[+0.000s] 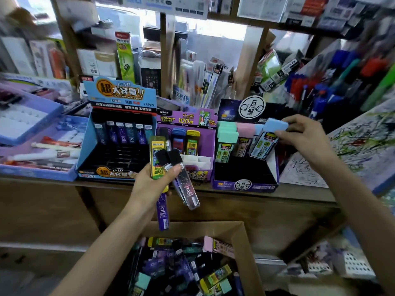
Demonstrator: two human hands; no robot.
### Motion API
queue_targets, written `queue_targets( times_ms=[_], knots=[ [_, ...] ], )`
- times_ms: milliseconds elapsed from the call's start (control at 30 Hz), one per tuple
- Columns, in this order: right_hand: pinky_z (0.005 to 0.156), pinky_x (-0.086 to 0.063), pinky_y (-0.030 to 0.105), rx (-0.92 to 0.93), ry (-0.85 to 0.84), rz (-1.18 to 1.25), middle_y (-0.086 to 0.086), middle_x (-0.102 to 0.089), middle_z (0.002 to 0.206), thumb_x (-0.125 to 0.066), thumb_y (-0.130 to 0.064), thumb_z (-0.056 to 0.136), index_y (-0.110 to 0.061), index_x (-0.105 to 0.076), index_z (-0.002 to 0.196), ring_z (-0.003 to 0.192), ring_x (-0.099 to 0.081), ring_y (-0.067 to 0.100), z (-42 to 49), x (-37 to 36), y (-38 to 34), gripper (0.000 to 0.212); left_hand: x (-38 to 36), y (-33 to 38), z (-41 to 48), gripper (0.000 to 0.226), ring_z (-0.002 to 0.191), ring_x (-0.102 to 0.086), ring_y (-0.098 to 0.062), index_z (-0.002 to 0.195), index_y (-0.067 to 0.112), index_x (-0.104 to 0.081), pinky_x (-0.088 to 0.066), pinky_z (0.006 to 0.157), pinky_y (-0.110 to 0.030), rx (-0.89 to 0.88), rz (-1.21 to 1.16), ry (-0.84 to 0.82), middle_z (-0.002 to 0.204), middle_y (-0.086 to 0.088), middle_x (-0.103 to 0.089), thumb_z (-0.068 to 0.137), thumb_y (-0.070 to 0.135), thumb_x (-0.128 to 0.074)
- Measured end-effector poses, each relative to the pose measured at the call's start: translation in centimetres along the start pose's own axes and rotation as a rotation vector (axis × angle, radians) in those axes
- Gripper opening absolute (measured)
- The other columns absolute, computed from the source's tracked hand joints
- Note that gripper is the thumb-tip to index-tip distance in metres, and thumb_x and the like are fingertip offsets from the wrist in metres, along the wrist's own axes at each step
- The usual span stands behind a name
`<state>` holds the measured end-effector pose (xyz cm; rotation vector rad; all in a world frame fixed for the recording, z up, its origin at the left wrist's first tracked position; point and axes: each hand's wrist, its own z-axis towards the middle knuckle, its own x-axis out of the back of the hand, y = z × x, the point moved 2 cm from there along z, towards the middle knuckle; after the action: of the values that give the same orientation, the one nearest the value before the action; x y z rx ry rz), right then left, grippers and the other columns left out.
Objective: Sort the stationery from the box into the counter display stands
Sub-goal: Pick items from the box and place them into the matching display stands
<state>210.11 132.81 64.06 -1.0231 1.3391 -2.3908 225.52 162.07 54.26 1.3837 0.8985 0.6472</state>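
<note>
head view: left hand grip clenched round a bunch of lead refill tubes over the worktop edge. right hand grip pinching a blue-capped lead case, tilted, at the back row of the rightmost display stand. cardboard box below holds mixed refills.

Clear glossy plastic with black matt caps on the lead tubes, a matt pale-blue cap over a shiny printed label on the lead case, glossy printed card on the blue display stand, plain matt cardboard on the box, smooth dull wood on the bench.
</note>
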Motion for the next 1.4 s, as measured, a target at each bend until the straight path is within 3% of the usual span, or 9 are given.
queue_targets(
  times_ms=[167,433,667,933,1000,1067,1167,1233,1400],
  knots=[
    [0.081,-0.047,0.027,0.043,-0.074,-0.272,0.002,-0.066,0.089,-0.070,-0.006,0.082,-0.016,-0.063,0.091,0.083,-0.063,0.017,2.0,-0.7,1.0,0.015,-0.9,-0.2,0.3,0.049,0.078,-0.066,-0.007,0.097,0.020,-0.063,-0.045,0.061,-0.021,0.022,0.011,-0.004,0.086,0.005,-0.073,0.056,0.045,-0.072],
    [0.056,-0.037,-0.001,0.076,-0.113,-0.365,-0.001,-0.063,0.081,-0.070,-0.007,0.082,-0.016,-0.063,0.088,0.070,-0.058,0.001,3.0,-1.3,1.2,0.013,-1.6,-0.7,0.4,0.042,0.084,-0.066,-0.014,0.098,0.023,-0.064,-0.046,0.063,-0.025,0.034,0.018,-0.009,0.090,0.002,-0.073,0.061,0.041,-0.072],
    [0.074,-0.048,0.031,0.102,-0.069,-0.529,0.006,-0.058,0.093,-0.066,-0.005,0.084,-0.013,-0.053,0.098,0.080,-0.058,0.021,3.1,-2.0,1.8,0.020,-2.2,-0.7,0.4,0.041,0.084,-0.065,-0.016,0.096,0.023,-0.064,-0.047,0.064,-0.027,0.028,0.007,-0.016,0.090,0.001,-0.073,0.060,0.041,-0.072],
    [0.087,-0.044,0.039,0.247,-0.023,-0.846,0.017,-0.051,0.115,-0.059,-0.011,0.091,0.001,-0.062,0.112,0.105,-0.050,0.031,2.4,-2.6,0.6,0.025,-2.2,-0.4,0.3,0.042,0.081,-0.066,-0.009,0.096,0.026,-0.064,-0.046,0.063,-0.024,0.006,0.005,-0.019,0.087,0.006,-0.073,0.059,0.044,-0.072],
    [0.087,-0.042,0.033,0.299,0.028,-0.745,0.013,-0.053,0.115,-0.056,-0.012,0.092,-0.002,-0.062,0.115,0.104,-0.050,0.025,1.0,-3.4,-1.0,0.025,-2.2,-0.4,0.4,0.046,0.077,-0.067,-0.008,0.097,0.023,-0.063,-0.048,0.059,-0.022,-0.004,0.011,-0.020,0.086,0.005,-0.073,0.058,0.045,-0.072],
    [0.085,-0.046,0.025,0.214,-0.039,-0.417,0.005,-0.062,0.105,-0.058,-0.015,0.091,-0.009,-0.067,0.105,0.093,-0.057,0.014,-1.4,-5.0,-2.8,0.017,-2.2,-0.3,0.4,0.049,0.075,-0.068,-0.007,0.100,0.021,-0.063,-0.050,0.056,-0.020,-0.005,0.013,-0.025,0.087,0.004,-0.074,0.058,0.046,-0.073],
    [0.075,-0.053,0.021,-0.024,-0.454,0.056,-0.007,-0.070,0.088,-0.063,-0.022,0.089,-0.023,-0.068,0.091,0.081,-0.065,0.005,-5.6,-9.0,-5.0,0.006,-2.2,-0.3,0.3,0.048,0.069,-0.067,-0.003,0.099,0.019,-0.064,-0.051,0.051,-0.017,-0.009,-0.004,-0.027,0.083,0.006,-0.074,0.058,0.044,-0.073],
    [0.067,-0.053,0.019,-0.113,-0.590,0.195,-0.001,-0.070,0.091,-0.065,-0.020,0.087,-0.022,-0.066,0.092,0.078,-0.065,0.005,-7.3,-11.4,-5.5,0.006,-2.2,-0.1,0.2,0.048,0.068,-0.067,-0.003,0.098,0.020,-0.065,-0.051,0.050,-0.017,-0.023,-0.001,-0.043,0.082,0.007,-0.074,0.057,0.045,-0.073],
    [0.060,-0.051,0.016,-0.289,-0.537,0.399,0.003,-0.065,0.085,-0.069,-0.007,0.082,-0.015,-0.065,0.091,0.071,-0.064,0.005,-8.6,-14.5,-5.6,0.012,-1.5,0.1,-0.2,0.042,0.067,-0.067,-0.009,0.100,0.018,-0.063,-0.050,0.049,-0.019,-0.044,-0.029,-0.071,0.079,0.003,-0.072,0.066,0.042,-0.069]
  ],
)
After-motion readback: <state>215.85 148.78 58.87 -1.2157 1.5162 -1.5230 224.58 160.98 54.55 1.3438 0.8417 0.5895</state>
